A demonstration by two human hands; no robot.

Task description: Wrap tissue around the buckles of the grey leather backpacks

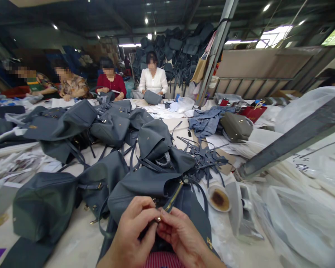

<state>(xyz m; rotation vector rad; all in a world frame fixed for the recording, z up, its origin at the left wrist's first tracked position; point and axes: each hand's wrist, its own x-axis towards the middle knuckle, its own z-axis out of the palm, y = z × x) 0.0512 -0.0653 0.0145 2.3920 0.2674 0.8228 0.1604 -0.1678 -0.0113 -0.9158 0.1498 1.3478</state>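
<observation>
A dark blue-grey bag (139, 186) lies right in front of me, its opening facing up. A gold-coloured zipper (174, 196) runs along its edge down to my fingers. My left hand (135, 227) is closed, thumb and fingers pinching a dark part of this bag. Against it, my right hand (181, 232) is also closed in a pinch. Between the fingertips shows a small gold-coloured metal fitting (158, 219); its exact kind is mostly hidden. A gold-coloured clasp (209, 242) sits on the bag's flap at right.
Several similar bags (108, 128) pile up across the table. Loose dark straps (206, 160) lie ahead right, near a small bowl with brown residue (219, 198). A slanting metal post (293, 137) and plastic sheeting (293, 219) stand at right. Co-workers (153, 80) sit opposite.
</observation>
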